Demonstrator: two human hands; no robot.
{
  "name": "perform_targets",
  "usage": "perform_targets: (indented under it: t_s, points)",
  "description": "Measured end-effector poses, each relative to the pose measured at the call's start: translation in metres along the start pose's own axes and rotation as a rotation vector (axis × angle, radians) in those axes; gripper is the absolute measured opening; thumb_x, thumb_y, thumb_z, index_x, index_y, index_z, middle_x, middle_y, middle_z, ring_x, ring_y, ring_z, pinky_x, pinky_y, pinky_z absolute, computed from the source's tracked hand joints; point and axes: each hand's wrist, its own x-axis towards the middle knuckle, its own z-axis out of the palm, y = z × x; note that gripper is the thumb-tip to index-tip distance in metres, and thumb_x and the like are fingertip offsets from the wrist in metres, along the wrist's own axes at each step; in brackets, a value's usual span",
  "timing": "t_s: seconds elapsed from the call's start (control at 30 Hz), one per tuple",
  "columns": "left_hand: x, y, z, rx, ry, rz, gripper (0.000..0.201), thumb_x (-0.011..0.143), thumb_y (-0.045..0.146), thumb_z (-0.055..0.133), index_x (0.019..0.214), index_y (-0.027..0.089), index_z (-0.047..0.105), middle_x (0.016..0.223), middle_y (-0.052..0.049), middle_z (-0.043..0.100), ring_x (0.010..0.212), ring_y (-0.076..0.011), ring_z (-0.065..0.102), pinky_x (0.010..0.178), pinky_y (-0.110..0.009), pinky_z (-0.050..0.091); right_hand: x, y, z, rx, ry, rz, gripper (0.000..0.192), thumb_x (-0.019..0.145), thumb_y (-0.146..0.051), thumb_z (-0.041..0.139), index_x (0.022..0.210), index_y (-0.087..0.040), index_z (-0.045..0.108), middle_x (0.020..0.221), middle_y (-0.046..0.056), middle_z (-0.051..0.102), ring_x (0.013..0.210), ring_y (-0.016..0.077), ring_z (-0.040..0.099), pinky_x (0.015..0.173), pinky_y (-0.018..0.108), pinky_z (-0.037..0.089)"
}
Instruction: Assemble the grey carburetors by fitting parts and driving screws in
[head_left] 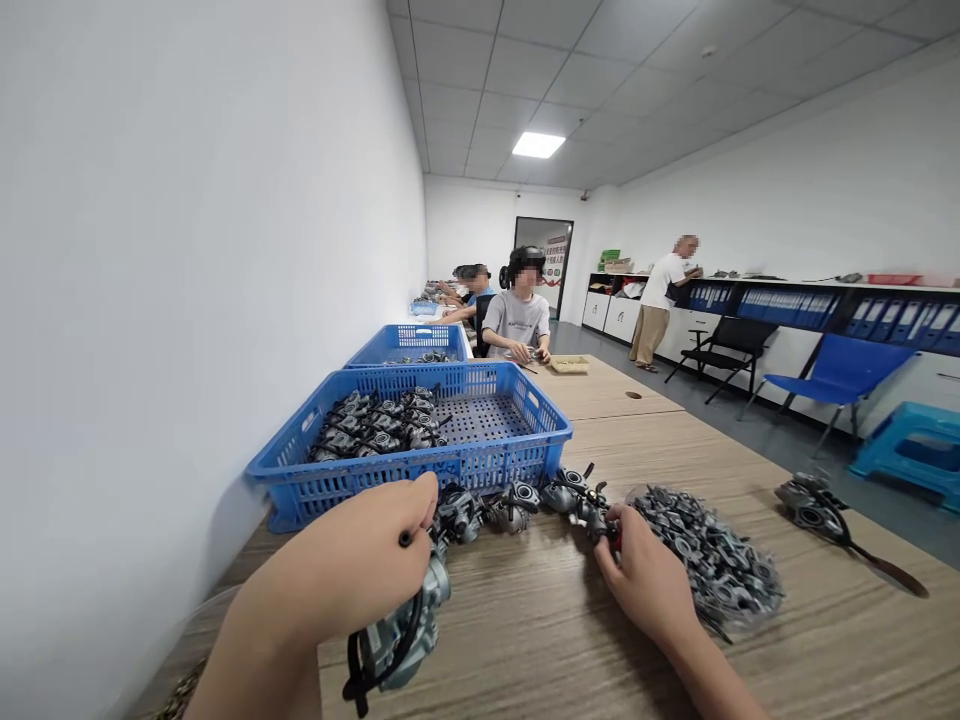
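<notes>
My left hand (375,545) is closed on a carburetor (409,630), which hangs below my fist in front of the crate. A black hose loops down its side, and a black tube end pokes out between my fingers. My right hand (646,570) has its fingers curled against a second carburetor (589,512) on the table, with a bit of red showing beside the fingers. More carburetors (514,508) stand in a row along the crate's front. Right of my right hand lies a heap of small grey metal parts (712,550) on clear plastic.
A blue crate (487,455) holds several carburetors at its left; another blue crate (360,345) stands behind it. A lone carburetor (814,510) lies near the table's right edge. Across the table sits a person (517,320) near a tan tray (570,366). A white wall borders the left.
</notes>
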Motion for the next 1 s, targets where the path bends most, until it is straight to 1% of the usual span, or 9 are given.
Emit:
perform_targets:
  t_s: [0.1, 0.17, 0.4, 0.6, 0.77, 1.0]
  points:
    - [-0.0004, 0.0008, 0.0, 0.023, 0.015, -0.029, 0.02, 0.098, 0.017, 0.049, 0.084, 0.024, 0.036, 0.082, 0.002, 0.052, 0.073, -0.0192, 0.044, 0.064, -0.037, 0.029, -0.0002, -0.0008, -0.0006, 0.0, 0.005, -0.001, 0.02, 0.107, -0.034, 0.049, 0.124, -0.024, 0.052, 0.112, 0.007, 0.075, 0.084, 0.0242, 0.076, 0.069, 0.032, 0.042]
    - [0.0008, 0.0009, 0.0002, 0.034, 0.019, -0.031, 0.021, 0.099, 0.017, 0.048, 0.084, 0.024, 0.035, 0.081, 0.002, 0.052, 0.073, -0.0193, 0.045, 0.064, -0.037, 0.029, -0.0003, -0.0013, -0.0007, 0.008, 0.011, -0.007, 0.019, 0.107, -0.034, 0.049, 0.123, -0.024, 0.053, 0.111, 0.007, 0.075, 0.083, 0.0241, 0.076, 0.069, 0.033, 0.042]
    - [0.0058, 0.0013, 0.0008, 0.046, 0.013, -0.033, 0.019, 0.097, 0.016, 0.048, 0.087, 0.025, 0.036, 0.081, 0.001, 0.055, 0.072, -0.0202, 0.048, 0.063, -0.038, 0.029, 0.0001, -0.0004, 0.0012, -0.001, 0.007, 0.005, 0.018, 0.107, -0.034, 0.05, 0.122, -0.025, 0.054, 0.115, 0.007, 0.075, 0.088, 0.0249, 0.077, 0.071, 0.033, 0.044]
    - [0.0015, 0.0044, -0.0013, 0.042, 0.003, -0.003, 0.018, 0.095, 0.016, 0.048, 0.086, 0.025, 0.036, 0.081, 0.0, 0.056, 0.072, -0.0207, 0.049, 0.063, -0.038, 0.028, -0.0003, 0.0007, 0.0022, 0.01, -0.012, 0.012, 0.02, 0.108, -0.036, 0.048, 0.123, -0.025, 0.052, 0.117, 0.008, 0.074, 0.092, 0.026, 0.077, 0.074, 0.034, 0.046]
    - [-0.0005, 0.0071, -0.0024, 0.019, -0.013, 0.006, 0.017, 0.096, 0.015, 0.048, 0.087, 0.026, 0.038, 0.085, 0.0, 0.058, 0.076, -0.0217, 0.05, 0.066, -0.037, 0.032, -0.0002, 0.0011, 0.0028, 0.019, -0.013, 0.009, 0.02, 0.108, -0.036, 0.048, 0.124, -0.025, 0.052, 0.116, 0.008, 0.075, 0.091, 0.0264, 0.077, 0.075, 0.035, 0.046]
    - [0.0016, 0.0039, 0.0013, 0.013, 0.002, 0.016, 0.016, 0.095, 0.016, 0.048, 0.087, 0.026, 0.038, 0.085, 0.0, 0.059, 0.076, -0.0219, 0.051, 0.066, -0.037, 0.032, 0.0, 0.0015, 0.004, 0.02, -0.013, 0.002, 0.02, 0.108, -0.036, 0.048, 0.124, -0.025, 0.052, 0.117, 0.008, 0.075, 0.09, 0.0262, 0.078, 0.074, 0.035, 0.046]
